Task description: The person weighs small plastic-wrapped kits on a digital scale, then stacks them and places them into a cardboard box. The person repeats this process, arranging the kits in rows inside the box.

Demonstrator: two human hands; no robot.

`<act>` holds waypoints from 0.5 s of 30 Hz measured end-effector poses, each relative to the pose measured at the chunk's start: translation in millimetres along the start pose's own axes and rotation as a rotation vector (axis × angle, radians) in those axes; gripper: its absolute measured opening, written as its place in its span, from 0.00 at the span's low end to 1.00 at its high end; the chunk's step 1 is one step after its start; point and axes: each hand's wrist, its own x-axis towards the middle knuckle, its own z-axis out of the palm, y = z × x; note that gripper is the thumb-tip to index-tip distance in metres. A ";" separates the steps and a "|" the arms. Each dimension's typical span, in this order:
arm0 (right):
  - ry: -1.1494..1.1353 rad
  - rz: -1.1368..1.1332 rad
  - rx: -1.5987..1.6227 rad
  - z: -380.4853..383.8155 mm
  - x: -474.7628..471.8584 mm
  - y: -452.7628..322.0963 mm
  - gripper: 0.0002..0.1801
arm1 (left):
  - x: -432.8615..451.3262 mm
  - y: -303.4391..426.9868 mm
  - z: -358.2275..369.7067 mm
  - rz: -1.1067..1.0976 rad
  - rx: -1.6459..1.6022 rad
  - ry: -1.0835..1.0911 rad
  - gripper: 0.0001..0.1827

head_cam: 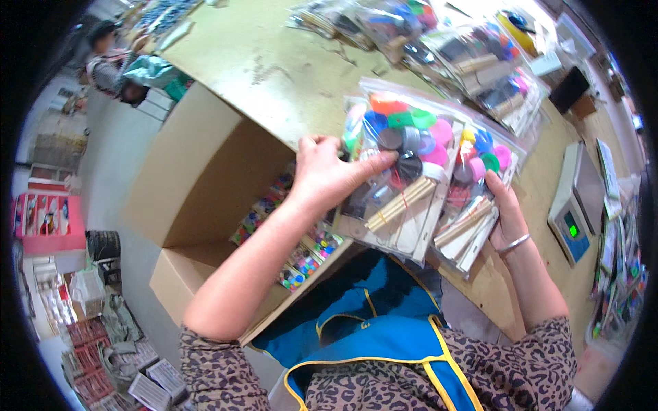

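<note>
Several clear zip bags are fanned out above the table edge. The front bag (411, 154) contains coloured plastic bottle caps, a banded bundle of wooden sticks and flat wooden pieces. My left hand (324, 172) pinches its left side, the thumb across the front and the fingers partly hidden behind. On the right, another bag (465, 198) with similar caps and sticks overlaps behind it. That one is gripped at its right edge by my right hand (506, 210), which has a bracelet at the wrist. Below left is an open cardboard box (203, 169) with bagged colourful parts (308, 262) inside.
More filled bags (473, 61) lie across the far side of the table (247, 56). To the right stands a digital scale (573, 205) with a lit display, beside piled bags (619, 267). A person (108, 67) is at the far left; crates (90, 349) sit on the floor.
</note>
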 end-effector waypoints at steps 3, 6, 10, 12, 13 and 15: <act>-0.113 -0.001 -0.061 5.9 3.5 1.4 0.30 | -14.3 -7.9 3.3 -0.061 -0.027 0.134 0.60; -0.049 0.029 -0.057 14.3 7.1 4.6 0.30 | -24.6 -14.7 -0.6 -0.090 -0.210 0.141 0.59; -0.184 0.003 -0.053 20.6 11.6 5.5 0.32 | -34.7 -22.7 -14.2 -0.133 -0.392 0.040 0.53; -0.179 0.049 -0.089 24.3 15.3 5.1 0.31 | -43.2 -26.4 -18.0 -0.117 -0.610 -0.007 0.45; -0.215 0.065 -0.087 27.0 16.5 5.6 0.30 | -48.8 -30.0 -19.9 -0.120 -0.695 -0.045 0.43; -0.219 0.102 -0.135 36.9 19.8 6.6 0.27 | -59.7 -39.3 -24.7 -0.082 -0.911 -0.161 0.38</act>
